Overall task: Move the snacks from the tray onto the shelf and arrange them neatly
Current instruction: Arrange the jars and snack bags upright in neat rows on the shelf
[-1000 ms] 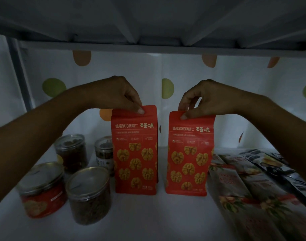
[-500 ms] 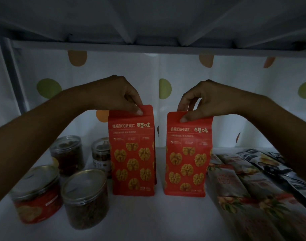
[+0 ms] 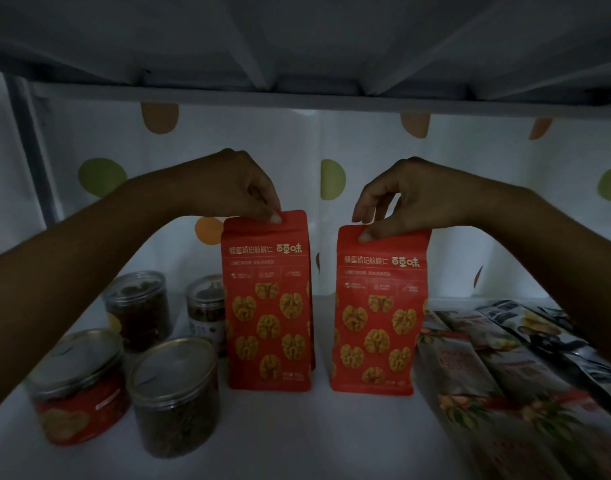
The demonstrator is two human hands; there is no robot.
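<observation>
The left hand [image 3: 240, 188] pinches the top seam of the left red walnut bag [image 3: 267, 303], and the right hand [image 3: 406, 199] pinches the top of the right red walnut bag [image 3: 377, 313]. Both bags stand upright on the white shelf [image 3: 297, 438], side by side with a gap between them. To the left stand four clear jars: a red-labelled jar [image 3: 77, 386], a dark-filled jar [image 3: 174, 393], and two more jars [image 3: 137, 306] behind. Flat snack packets [image 3: 498, 382] lie on the right, near the right bag. A dotted curtain [image 3: 332, 174] hangs behind.
</observation>
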